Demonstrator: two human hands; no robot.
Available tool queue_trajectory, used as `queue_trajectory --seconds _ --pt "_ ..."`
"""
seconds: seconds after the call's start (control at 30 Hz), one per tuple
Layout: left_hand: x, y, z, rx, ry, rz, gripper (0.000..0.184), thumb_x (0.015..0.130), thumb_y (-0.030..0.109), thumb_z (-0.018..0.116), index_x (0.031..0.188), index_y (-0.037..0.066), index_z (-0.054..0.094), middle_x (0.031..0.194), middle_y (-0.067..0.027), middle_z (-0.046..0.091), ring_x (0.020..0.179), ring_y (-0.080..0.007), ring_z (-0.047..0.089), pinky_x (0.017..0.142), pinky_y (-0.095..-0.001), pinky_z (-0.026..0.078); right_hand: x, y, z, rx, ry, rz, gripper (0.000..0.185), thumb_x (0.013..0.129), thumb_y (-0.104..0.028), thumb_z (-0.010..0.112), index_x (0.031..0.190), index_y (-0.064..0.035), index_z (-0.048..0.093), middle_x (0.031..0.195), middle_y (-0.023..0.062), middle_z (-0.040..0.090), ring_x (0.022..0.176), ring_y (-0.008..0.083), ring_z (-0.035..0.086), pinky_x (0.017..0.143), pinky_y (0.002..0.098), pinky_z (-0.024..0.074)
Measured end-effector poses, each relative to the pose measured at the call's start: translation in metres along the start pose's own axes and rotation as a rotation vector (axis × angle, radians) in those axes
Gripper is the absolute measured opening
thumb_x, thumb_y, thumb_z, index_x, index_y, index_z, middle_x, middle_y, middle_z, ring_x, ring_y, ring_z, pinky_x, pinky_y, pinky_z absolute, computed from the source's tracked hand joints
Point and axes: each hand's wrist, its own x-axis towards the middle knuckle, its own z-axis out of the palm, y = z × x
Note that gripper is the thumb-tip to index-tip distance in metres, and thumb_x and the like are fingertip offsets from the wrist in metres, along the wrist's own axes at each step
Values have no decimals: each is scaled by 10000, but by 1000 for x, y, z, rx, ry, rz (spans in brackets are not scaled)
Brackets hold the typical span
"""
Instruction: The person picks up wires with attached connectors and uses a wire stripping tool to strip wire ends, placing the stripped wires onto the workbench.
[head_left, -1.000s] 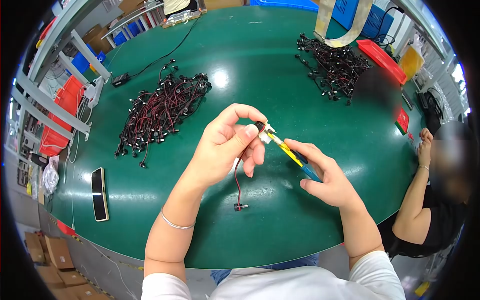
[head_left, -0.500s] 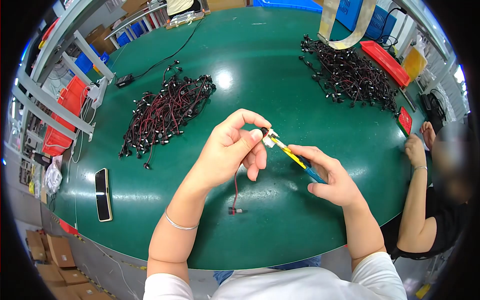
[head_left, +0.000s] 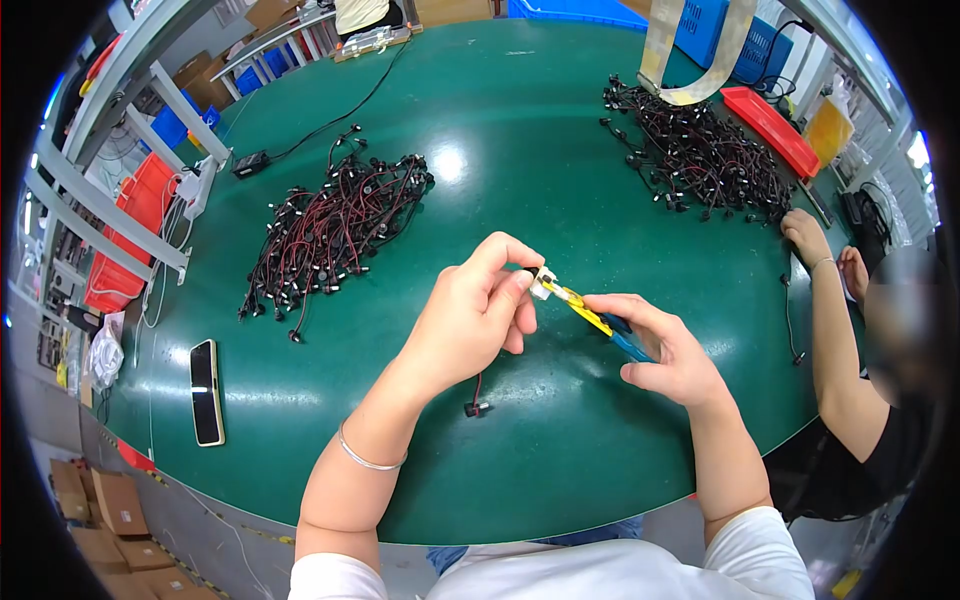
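Pinched between the fingers of my left hand (head_left: 478, 305) is a small black part with a white connector piece (head_left: 543, 284) beside it. From that hand a red-and-black cable hangs down to a black barrel plug (head_left: 478, 409) over the green table. My right hand (head_left: 660, 350) is wrapped round yellow-and-blue pliers (head_left: 592, 315), whose tips meet the white piece. The fingers partly hide the black part, and its shape is too small to tell.
Heaps of black-and-red cables lie at the left (head_left: 335, 225) and back right (head_left: 700, 145) of the green table (head_left: 530, 180). A phone (head_left: 206, 392) lies at the left. At the right, a co-worker's hand (head_left: 805, 235) touches the right heap, near a red tray (head_left: 770, 128).
Both my hands have shifted slightly right and down, with the pliers still at the white piece. The co-worker's hand has moved to the right heap, and a cable now shows beside that arm.
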Motion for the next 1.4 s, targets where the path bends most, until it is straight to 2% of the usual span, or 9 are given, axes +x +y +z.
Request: queue_trajectory --seconds 0.07,0.37,0.6,0.73,0.9,1.07,1.17,1.27,1.4 --pt "1 -5 0 -64 -19 -3 129 993 53 421 1093 44 502 678 -75 611 509 -112 578 470 -218 460 1 2 1 147 4 47 750 565 42 533 1315 37 505 1286 138 544 1257 244 479 1121 368 286" --pt "7 -19 12 -497 6 -61 243 1001 141 465 1219 43 506 763 -90 637 634 -149 633 607 -257 522 0 0 8 181 118 140 750 572 24 521 1322 23 508 1195 114 593 1124 218 556 1070 351 358" --pt "11 -22 1 -634 -111 -300 289 988 166 499 1214 -12 518 878 -122 658 778 -206 672 716 -311 566 2 9 -23 169 543 115 713 622 0 494 1335 8 504 1143 98 599 1059 203 573 1019 333 398" --pt "12 -23 -1 -609 -78 -302 262 982 152 506 1175 -23 528 935 -144 663 810 -223 677 745 -333 579 1 3 -24 165 557 114 708 632 -3 494 1340 -1 503 1141 99 597 1059 201 571 1015 328 398" --pt "12 -19 -7 -609 -16 -248 190 971 126 525 1105 -8 546 986 -157 664 825 -229 677 762 -347 584 1 1 -23 164 556 129 707 632 -2 497 1338 -2 504 1165 105 586 1080 208 559 1023 326 389" --pt "15 -20 -11 -672 120 -77 157 965 110 538 1062 -10 513 992 -164 648 830 -218 673 755 -346 589 -2 0 -20 278 347 198 700 639 -15 562 1336 3 502 1203 107 569 1127 200 532 1045 322 362" --pt "20 -30 -12 -722 372 -22 158 947 113 575 1073 18 561 994 -134 659 824 -212 674 742 -334 584 -4 -4 -15 207 175 278 698 644 -21 599 1333 15 499 1233 111 559 1165 200 516 1070 324 338" --pt "20 -34 -17 -693 364 -24 166 934 108 598 1069 15 574 973 -120 659 810 -195 669 728 -326 582 -4 -7 -9 86 12 236 696 650 -14 624 1332 31 493 1277 114 546 1222 204 490 1100 331 305" --pt "15 -25 -6 -633 272 -62 177 909 80 631 1057 -12 596 937 -106 658 793 -168 656 713 -311 584 -2 -5 1 125 75 155 673 662 10 604 1325 43 495 1310 118 531 1263 218 465 1116 338 285"
